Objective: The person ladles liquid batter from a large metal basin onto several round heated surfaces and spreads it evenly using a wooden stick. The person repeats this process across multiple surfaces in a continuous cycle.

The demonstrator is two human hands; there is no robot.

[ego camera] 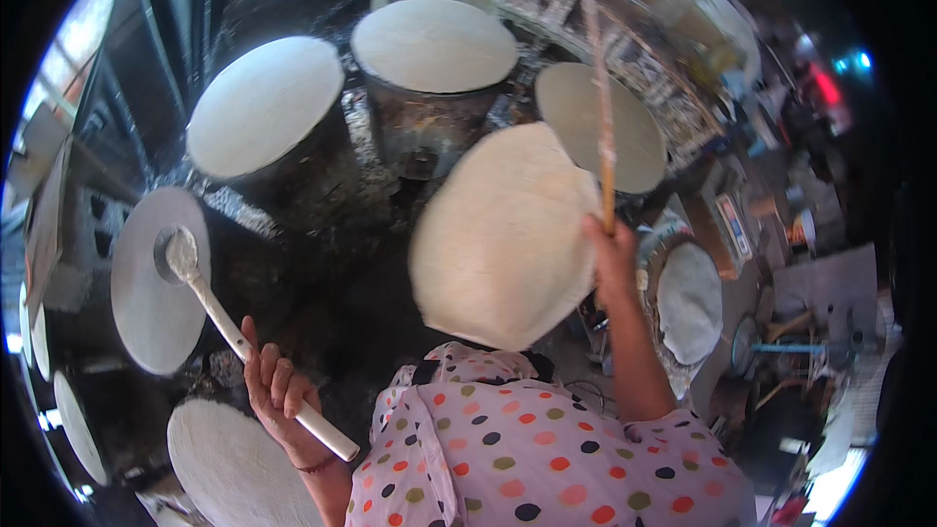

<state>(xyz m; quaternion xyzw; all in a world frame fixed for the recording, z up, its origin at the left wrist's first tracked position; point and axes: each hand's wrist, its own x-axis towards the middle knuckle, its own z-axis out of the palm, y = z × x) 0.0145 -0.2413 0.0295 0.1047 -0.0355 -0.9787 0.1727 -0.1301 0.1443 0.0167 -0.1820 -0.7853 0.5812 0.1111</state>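
Note:
My left hand (280,389) holds the pale handle of a long ladle (227,322). The ladle's whitish, coated bowl is over a round grey griddle (150,307) at the left, inside a darker ring on its surface. On the other side, my right hand (615,260) grips a thin wooden stick (603,117) that points away from me. A large, thin, round flatbread (512,234) hangs at that same hand, its right edge by the thumb. It is slightly blurred and partly overlaps a tan-topped round griddle (585,117).
Two drum-shaped stoves with pale round sheets (271,106) (435,44) stand ahead. Another pale round sheet (227,461) lies at the lower left. To the right, a basket (651,285) holds whitish flatbread (689,304). Cinder blocks (644,62) line the far right.

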